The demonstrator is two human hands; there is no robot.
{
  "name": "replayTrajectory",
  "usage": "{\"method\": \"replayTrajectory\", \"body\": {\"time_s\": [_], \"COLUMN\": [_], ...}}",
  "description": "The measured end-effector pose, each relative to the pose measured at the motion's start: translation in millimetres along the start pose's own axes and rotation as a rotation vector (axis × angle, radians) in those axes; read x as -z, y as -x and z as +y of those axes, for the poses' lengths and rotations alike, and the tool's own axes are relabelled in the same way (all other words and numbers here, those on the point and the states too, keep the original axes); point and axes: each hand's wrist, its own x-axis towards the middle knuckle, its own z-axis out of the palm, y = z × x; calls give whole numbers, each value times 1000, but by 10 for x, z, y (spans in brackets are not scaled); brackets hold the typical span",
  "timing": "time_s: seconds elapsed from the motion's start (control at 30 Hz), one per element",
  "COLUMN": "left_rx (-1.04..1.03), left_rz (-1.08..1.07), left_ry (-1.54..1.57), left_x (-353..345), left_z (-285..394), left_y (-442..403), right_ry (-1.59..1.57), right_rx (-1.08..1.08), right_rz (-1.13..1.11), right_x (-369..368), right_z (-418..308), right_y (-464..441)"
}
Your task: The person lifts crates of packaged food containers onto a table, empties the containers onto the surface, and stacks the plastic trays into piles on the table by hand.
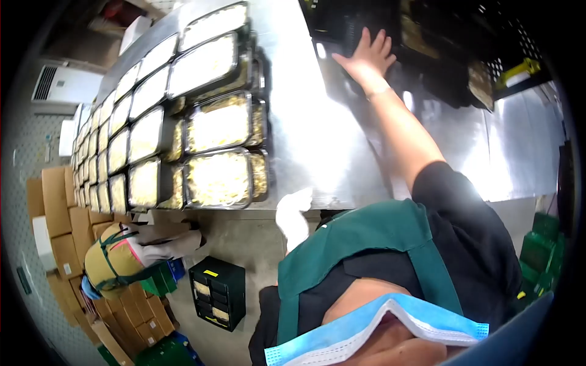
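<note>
My right hand (pixel 370 56), bare, reaches out over the metal table (pixel 342 146) with its fingers spread and nothing in them. Dark containers (pixel 427 67) lie just beyond and beside it; whether the fingertips touch one I cannot tell. My left hand (pixel 293 215), in a white glove, is at the table's near edge. Its fingers are bent and washed out by glare. To its left are rows of stacked black trays (pixel 220 177) holding pale, yellowish shredded food, apart from the glove.
A black perforated crate (pixel 530 46) with a yellow part borders the table's far right. On the floor stand a dark green crate stack (pixel 218 293), green crates (pixel 541 244) and cardboard boxes (pixel 64 256). A co-worker (pixel 119 259) in a tan top bends near the boxes.
</note>
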Motion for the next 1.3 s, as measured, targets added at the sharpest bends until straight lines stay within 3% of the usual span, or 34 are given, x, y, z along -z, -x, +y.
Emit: {"method": "replayTrajectory", "body": {"time_s": [0.03, 0.07, 0.1, 0.13, 0.17, 0.2, 0.23, 0.27, 0.3, 0.37, 0.4, 0.43, 0.47, 0.5, 0.53, 0.63, 0.67, 0.7, 0.73, 0.77, 0.8, 0.83, 0.87, 0.9, 0.93, 0.97, 1.0, 1.07, 1.13, 1.17, 1.2, 1.23, 1.3], "left_rx": [-220, -138, -211, -105, 99, 294, 398, 414, 308, 423, 502, 380, 278, 171, 35, -391, -618, -1026, -974, -895, -848, -803, -657, -532, -612, -420, 211, 703, 553, 495, 520, 351, 261], "left_rz": [-65, -45, -93, -111, -54, -165, -210, -334, -139, -169, -265, -199, -138, -79, -118, 117, 83, 89, -156, -406, -463, -508, -411, -311, -220, -186, -403, -525, -339, -187, -264, -196, 15], "left_ry": [-19, -117, -353, -334, -28, 207, 142, 203, 148, 121, 189, 503, 437, 367, 222, -1090, -1183, -1343, -1439, -1515, -1590, -1655, -1592, -1523, -1391, -1097, -455, 313, 426, 467, 509, 447, 439], "left_x": [-309, -598, -796, -1112, -1375, -1579, -1766, -1854, -1999, -2091, -2067, -2313, -2397, -2463, -2466, -2531, -2420, -2371, -2280, -2152, -1999, -1764, -1591, -1444, -1310, -1298, -1349, -1649, -1979, -2059, -2019, -2032, -1958], "left_z": [107, 186, 169, 446, 256, 232, 239, 116, 136, 163, 70, 292, 333, 380, 502, 1022, 842, 745, 611, 454, 331, 247, 126, 28, -50, -105, -148, -1, 74, -115, -74, -55, 75], "left_y": [-52, -218, -487, -651, -1000, -1236, -1496, -1730, -1744, -1778, -1865, -1638, -1608, -1607, -1555, -1003, -961, -829, -788, -719, -626, -555, -466, -401, -312, -217, -338, -440, -550, -774, -878, -886, -740], "right_ry": [63, -17, -62, -124, -187, -299, -412, -397, -214, 233, 393, 621, 580, 710, 647, 352, 106, -140, -276, -593, -816, -1088, -1375, -1600, -1660, -1714, -1732, -1625, -1474, -1454, -1495, -1538, -1531], "right_rx": [-97, -132, -143, -66, 16, 146, 286, 462, 558, 496, 578, 569, 659, 687, 731, 716, 676, 635, 545, 333, 410, 194, -140, -266, -398, -451, -523, -689, -655, -675, -656, -627, -681], "right_rz": [-72, -163, -237, -291, -346, -389, -432, -266, -150, -58, 194, 233, 300, 263, 174, -38, -21, -10, 153, 174, -91, -265, -405, -680, -754, -739, -763, -803, -999, -926, -922, -923, -887], "right_x": [-44, -7, 61, 112, 148, 137, 135, 266, 518, 1186, 1083, 1145, 1221, 1168, 1251, 1684, 1797, 1875, 1955, 2286, 1590, 1768, 1847, 1737, 1689, 1535, 1537, 1215, 835, 683, 722, 796, 861], "right_z": [88, 167, 213, 301, 420, 582, 750, 956, 1174, 1551, 1983, 2216, 2416, 2522, 2590, 2463, 2457, 2432, 2382, 2036, 2950, 2876, 2851, 3052, 3117, 3172, 3050, 2996, 3016, 3014, 2966, 2906, 2926], "right_y": [-101, -136, -153, -132, -82, 21, 77, -16, -269, -753, -1003, -1184, -1255, -1408, -1462, -1369, -1344, -1316, -1202, -901, -1493, -1280, -1066, -974, -765, -551, -275, 91, 337, 439, 494, 506, 538]}}
